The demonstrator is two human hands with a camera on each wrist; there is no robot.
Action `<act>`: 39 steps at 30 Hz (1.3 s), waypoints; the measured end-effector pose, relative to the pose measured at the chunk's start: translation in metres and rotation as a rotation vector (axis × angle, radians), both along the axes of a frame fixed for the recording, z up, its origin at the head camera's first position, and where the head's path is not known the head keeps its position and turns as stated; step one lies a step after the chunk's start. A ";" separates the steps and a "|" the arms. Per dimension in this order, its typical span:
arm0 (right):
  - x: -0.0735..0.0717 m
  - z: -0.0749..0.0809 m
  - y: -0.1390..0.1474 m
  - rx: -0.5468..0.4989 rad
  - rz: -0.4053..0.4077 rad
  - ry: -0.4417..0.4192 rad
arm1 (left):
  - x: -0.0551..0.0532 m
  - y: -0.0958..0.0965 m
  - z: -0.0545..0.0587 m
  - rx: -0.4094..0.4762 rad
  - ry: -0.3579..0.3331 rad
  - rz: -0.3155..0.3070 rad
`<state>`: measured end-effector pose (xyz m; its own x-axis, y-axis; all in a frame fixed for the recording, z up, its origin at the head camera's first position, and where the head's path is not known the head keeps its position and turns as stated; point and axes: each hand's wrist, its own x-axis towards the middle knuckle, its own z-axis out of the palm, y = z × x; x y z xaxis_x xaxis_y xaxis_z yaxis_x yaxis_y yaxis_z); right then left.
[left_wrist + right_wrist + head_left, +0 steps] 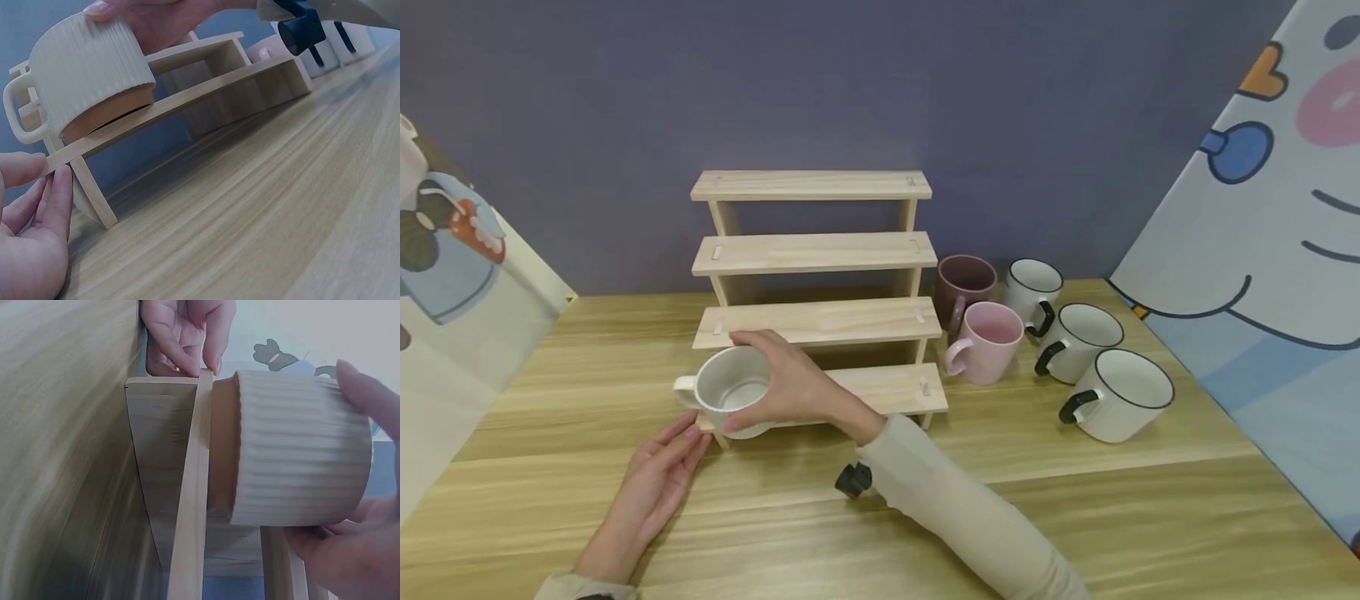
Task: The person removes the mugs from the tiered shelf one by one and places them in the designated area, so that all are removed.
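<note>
A white ribbed mug [724,385] with a bare tan base sits at the left end of the lowest step of a wooden tiered stand [816,252]. Its handle points left. From the right, my right hand [795,379] grips the mug around its upper body, thumb on the near side and fingers on the far side. In the left wrist view the mug's base [109,115] is right at the board's top face. My left hand [658,475] pinches the left end of that lowest board [125,125] between thumb and fingertips, just below the mug handle.
Right of the stand are a dark maroon mug [966,279], a pink mug [988,346] and white mugs with black rims and handles, such as the front one [1120,400]. A purple-grey wall [820,92] stands behind; printed panels flank the wooden table [820,533].
</note>
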<state>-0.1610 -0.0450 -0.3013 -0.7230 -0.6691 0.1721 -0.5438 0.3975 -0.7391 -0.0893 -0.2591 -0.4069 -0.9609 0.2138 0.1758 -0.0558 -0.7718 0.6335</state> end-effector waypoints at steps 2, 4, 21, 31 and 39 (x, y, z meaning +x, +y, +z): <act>0.001 0.000 -0.001 -0.001 -0.008 0.008 | 0.000 0.000 -0.001 0.004 0.000 -0.001; 0.002 -0.001 0.000 -0.004 -0.026 0.012 | 0.001 -0.001 -0.002 0.006 0.000 -0.008; 0.021 0.000 0.018 0.026 -0.104 0.096 | -0.001 -0.001 -0.003 -0.007 0.009 -0.016; 0.029 0.000 0.043 -0.017 -0.124 0.038 | -0.002 -0.001 -0.003 -0.006 -0.015 -0.001; 0.039 0.001 0.067 -0.057 -0.188 -0.001 | 0.000 -0.002 0.000 -0.029 -0.047 -0.001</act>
